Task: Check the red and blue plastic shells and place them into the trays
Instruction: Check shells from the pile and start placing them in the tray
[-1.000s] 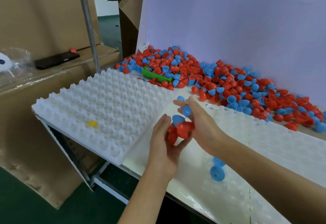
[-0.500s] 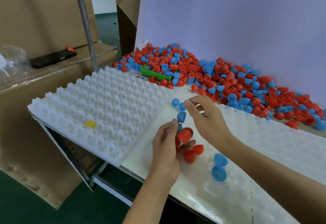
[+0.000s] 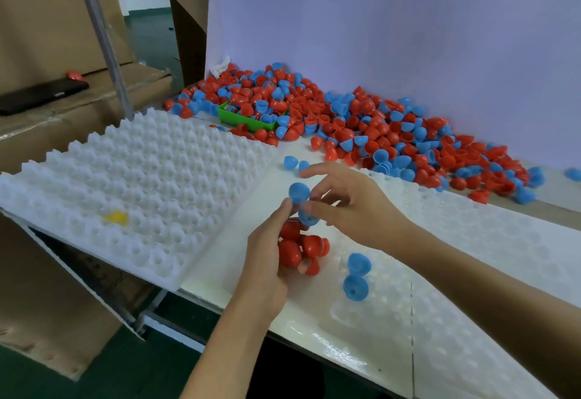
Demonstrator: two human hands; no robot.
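Key relation: we see a blue shell (image 3: 299,192) held up between the two hands, above the bare strip of counter (image 3: 239,260) that runs between the two trays; the clear tray (image 3: 471,273) lies to its right and toward us, the white tray (image 3: 125,185) to its left.
Left hand (image 3: 267,260): its fingers (image 3: 284,210) are curled; the thumb and forefinger tip meet the blue shell from below, and the rest of the hand cradles a cluster of red shells (image 3: 298,247).
Right hand (image 3: 355,207): fingers loosely spread, the fingertips pinching the same blue shell from the right; a second blue shell (image 3: 306,217) sits just under them, though we cannot tell which hand has it.
Nearer hand: we judge the right hand the nearer to the clear tray.
Clear tray contents: two blue shells (image 3: 356,276) seated near its left edge, one just behind the other.
White tray contents: no shells that we can see, only a yellow mark (image 3: 116,218).
Green bin (image 3: 248,117): half buried in the loose pile (image 3: 361,134) of red and blue shells at the back, with several shells inside.
Next move, in our judgement: carry the blue shell down and right to a free pocket beside the two seated ones.
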